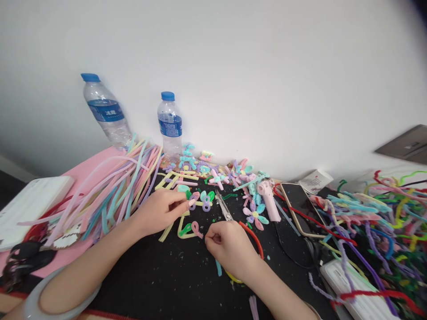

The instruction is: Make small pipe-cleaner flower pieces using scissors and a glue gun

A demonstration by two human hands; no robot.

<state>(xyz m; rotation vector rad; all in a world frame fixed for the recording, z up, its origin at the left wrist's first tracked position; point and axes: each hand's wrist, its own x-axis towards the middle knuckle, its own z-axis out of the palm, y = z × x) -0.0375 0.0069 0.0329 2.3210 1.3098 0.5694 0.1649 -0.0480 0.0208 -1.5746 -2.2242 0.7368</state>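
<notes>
My left hand (160,213) is closed, thumb and forefinger pinched at the left end of a small pipe cleaner piece with green, pink and purple loops (206,202). Just below it lies a bent pale yellow pipe cleaner (188,236) bearing a green loop (185,229) and a pink loop (195,228). My right hand (230,246) is curled shut beside the pink loop's tip; whatever its fingers may hold is hidden. Scissors (226,210) lie just beyond that hand, blades pointing away from me. A pastel pipe cleaner flower (255,214) rests to their right.
Pastel pipe cleaners (116,191) heap at left, near a white box (36,204). Two bottles (171,126) (106,111) stand by the wall. At right are a pink tool (269,200), a phone (302,209), a white power strip (353,289) and tangled pipe cleaners (396,226).
</notes>
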